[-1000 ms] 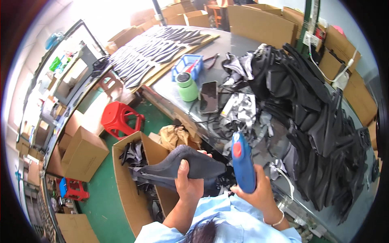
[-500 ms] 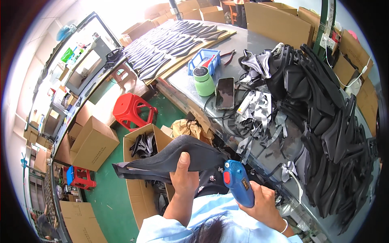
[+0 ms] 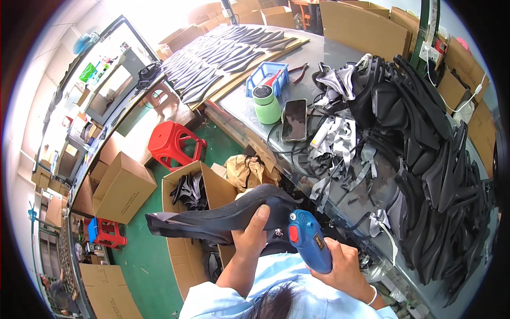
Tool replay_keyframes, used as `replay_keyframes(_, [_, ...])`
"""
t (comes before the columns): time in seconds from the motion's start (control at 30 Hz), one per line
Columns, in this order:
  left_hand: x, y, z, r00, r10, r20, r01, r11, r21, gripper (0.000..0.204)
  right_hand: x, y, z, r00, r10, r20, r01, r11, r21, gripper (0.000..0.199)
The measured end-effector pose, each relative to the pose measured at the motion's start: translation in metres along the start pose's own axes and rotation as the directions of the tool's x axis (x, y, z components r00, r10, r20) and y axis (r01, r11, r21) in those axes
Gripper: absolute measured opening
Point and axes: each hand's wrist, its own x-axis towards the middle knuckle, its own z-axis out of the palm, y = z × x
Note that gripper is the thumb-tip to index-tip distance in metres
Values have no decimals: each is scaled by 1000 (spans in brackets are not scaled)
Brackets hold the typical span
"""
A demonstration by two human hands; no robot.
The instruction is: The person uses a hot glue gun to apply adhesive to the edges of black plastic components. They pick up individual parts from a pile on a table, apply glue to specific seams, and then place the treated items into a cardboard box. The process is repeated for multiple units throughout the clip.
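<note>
My left hand [image 3: 251, 236] grips a long curved black padded piece [image 3: 210, 217], thumb pressed on its near face. The piece is wide at the right end and narrows to a flared, folded-looking left end. In my right hand [image 3: 344, 266] is a blue handheld power tool [image 3: 312, 244] with a red button. Its front end points up and left, close to the right end of the black piece. Whether tool and piece touch I cannot tell, and the tool's working tip is hidden.
A metal table [image 3: 340, 199] carries a big heap of black pieces [image 3: 435, 186], grey scraps [image 3: 340, 141], a phone [image 3: 294, 121], a green bottle [image 3: 266, 109] and a blue basket [image 3: 255, 85]. An open carton [image 3: 218, 186] stands below my left hand, near a red stool [image 3: 169, 141].
The black piece has tilted in my left hand, its right part dropping a little and turning toward the tool. My left thumb has shifted right. The tool has moved slightly left.
</note>
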Motion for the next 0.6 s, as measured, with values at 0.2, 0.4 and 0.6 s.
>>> replay_keyframes(0.2, [-3,-5,-3,994,-35,99,36,999,-10,32,-2,-3,-2,997,62,48,-67,990,123,64])
replay_keyframes(0.4, [-1,10,0,980,-130,153,116,988,98,29,1,-7,-6,995,77,56,-84,987,138,64])
replay_keyframes(0.6, [19,35,-9,902,-308,304,169,897,407,26,0,-3,-7,999,9,46,-7,999,-37,63])
